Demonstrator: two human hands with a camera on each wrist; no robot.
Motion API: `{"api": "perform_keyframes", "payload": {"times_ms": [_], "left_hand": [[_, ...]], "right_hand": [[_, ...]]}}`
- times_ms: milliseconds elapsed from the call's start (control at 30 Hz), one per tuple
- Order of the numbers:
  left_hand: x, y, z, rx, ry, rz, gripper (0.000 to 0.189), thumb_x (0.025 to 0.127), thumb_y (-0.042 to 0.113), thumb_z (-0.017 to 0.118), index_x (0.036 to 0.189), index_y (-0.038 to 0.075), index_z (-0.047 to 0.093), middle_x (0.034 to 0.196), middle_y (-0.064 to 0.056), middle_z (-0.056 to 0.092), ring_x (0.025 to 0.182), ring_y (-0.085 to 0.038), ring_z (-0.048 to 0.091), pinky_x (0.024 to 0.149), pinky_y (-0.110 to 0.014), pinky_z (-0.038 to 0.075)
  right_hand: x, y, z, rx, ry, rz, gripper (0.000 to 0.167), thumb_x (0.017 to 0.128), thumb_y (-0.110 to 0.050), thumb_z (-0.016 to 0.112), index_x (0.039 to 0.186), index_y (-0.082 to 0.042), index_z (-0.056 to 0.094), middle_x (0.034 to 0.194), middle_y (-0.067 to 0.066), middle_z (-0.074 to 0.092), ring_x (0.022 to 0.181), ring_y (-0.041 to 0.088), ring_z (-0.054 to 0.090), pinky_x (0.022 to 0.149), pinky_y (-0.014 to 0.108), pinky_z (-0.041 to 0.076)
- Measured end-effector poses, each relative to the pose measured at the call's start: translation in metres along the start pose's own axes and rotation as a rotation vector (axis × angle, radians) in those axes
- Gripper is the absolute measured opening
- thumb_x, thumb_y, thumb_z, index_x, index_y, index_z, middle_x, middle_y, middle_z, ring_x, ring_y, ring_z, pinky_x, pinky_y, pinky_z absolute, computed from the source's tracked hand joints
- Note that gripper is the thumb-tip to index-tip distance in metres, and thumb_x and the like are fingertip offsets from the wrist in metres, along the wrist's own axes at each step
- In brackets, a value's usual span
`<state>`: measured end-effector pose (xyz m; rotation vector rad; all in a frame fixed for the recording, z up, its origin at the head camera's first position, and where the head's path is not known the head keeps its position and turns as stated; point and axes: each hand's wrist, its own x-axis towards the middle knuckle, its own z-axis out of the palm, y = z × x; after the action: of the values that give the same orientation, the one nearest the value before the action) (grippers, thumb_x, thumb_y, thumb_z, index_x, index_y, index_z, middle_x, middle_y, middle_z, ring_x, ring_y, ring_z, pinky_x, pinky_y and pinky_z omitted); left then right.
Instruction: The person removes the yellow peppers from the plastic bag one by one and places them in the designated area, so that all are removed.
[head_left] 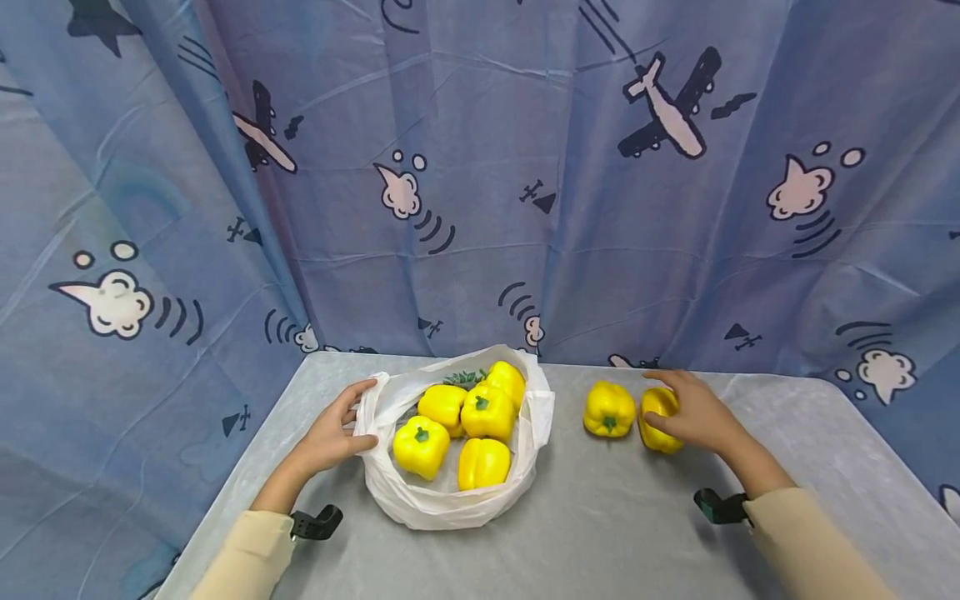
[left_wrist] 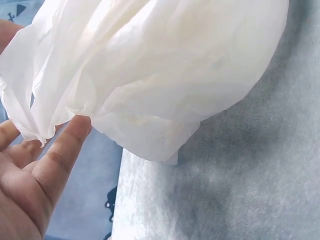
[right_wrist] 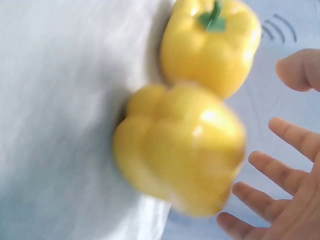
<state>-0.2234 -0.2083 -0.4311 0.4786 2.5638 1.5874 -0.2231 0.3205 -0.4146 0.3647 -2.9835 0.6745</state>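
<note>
A white plastic bag [head_left: 442,510] stands with its mouth wide, several yellow bell peppers [head_left: 422,447] inside it. My left hand [head_left: 330,433] is at the bag's left rim, its fingers extended and touching the plastic. In the left wrist view, one finger [left_wrist: 62,155] meets the bag's edge. To the right of the bag, a yellow bell pepper [head_left: 609,409] with a green stem sits on the table. Beside it is another yellow bell pepper [head_left: 658,420]. Around this second pepper my right hand [head_left: 693,412] is spread; the right wrist view shows its fingers straight and apart from the pepper.
Some small green leaves [head_left: 465,379] show at the back of the bag's mouth. The table [head_left: 600,525] has a grey cover. A blue curtain [head_left: 480,208] with airplane prints hangs behind and to the left of it. Each wrist carries a dark strapped device [head_left: 318,522].
</note>
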Motion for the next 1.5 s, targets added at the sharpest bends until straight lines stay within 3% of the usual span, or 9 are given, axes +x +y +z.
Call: {"api": "perform_keyframes", "payload": {"times_ms": [233,467,767,1200,1500], "left_hand": [[0.000,0.000,0.001,0.005,-0.001,0.010,0.082,0.074,-0.003,0.069,0.147,0.003,0.031,0.142,-0.031,0.037,0.121,-0.046,0.051,0.086,-0.040,0.054],[0.000,0.003,0.001,0.020,-0.004,-0.004,0.082,0.075,-0.001,0.069,0.147,0.005,0.031,0.144,-0.029,0.036,0.124,-0.046,0.049,0.090,-0.047,0.052],[0.002,0.001,0.001,0.060,0.000,-0.015,0.081,0.076,0.000,0.068,0.147,0.007,0.031,0.144,-0.028,0.037,0.125,-0.045,0.049,0.090,-0.045,0.052],[0.002,0.004,0.002,0.044,-0.007,-0.001,0.081,0.076,0.001,0.069,0.147,0.005,0.030,0.145,-0.030,0.036,0.124,-0.046,0.049,0.090,-0.046,0.052],[0.002,0.002,0.002,0.026,-0.012,-0.023,0.081,0.076,-0.002,0.068,0.147,0.009,0.032,0.145,-0.028,0.036,0.124,-0.045,0.050,0.086,-0.043,0.054]], "right_hand": [[0.000,-0.029,-0.006,0.037,0.052,-0.058,0.062,0.083,-0.028,0.072,0.138,-0.010,0.048,0.139,0.025,0.045,0.124,0.051,0.042,0.091,0.071,0.036],[0.003,-0.054,-0.009,0.099,0.089,-0.117,0.062,0.084,-0.026,0.070,0.139,-0.010,0.047,0.140,0.020,0.047,0.126,0.044,0.043,0.094,0.070,0.036],[0.011,-0.079,-0.007,0.141,0.096,-0.130,0.062,0.085,-0.025,0.069,0.141,-0.012,0.046,0.140,0.020,0.046,0.122,0.042,0.046,0.095,0.062,0.042],[0.015,-0.111,0.000,0.231,0.102,-0.130,0.062,0.082,-0.021,0.070,0.140,-0.015,0.047,0.141,0.016,0.046,0.122,0.040,0.047,0.097,0.059,0.042],[0.011,-0.138,0.015,0.280,0.139,-0.169,0.061,0.080,-0.020,0.072,0.136,-0.016,0.051,0.138,0.012,0.051,0.116,0.035,0.054,0.091,0.054,0.049]]}}
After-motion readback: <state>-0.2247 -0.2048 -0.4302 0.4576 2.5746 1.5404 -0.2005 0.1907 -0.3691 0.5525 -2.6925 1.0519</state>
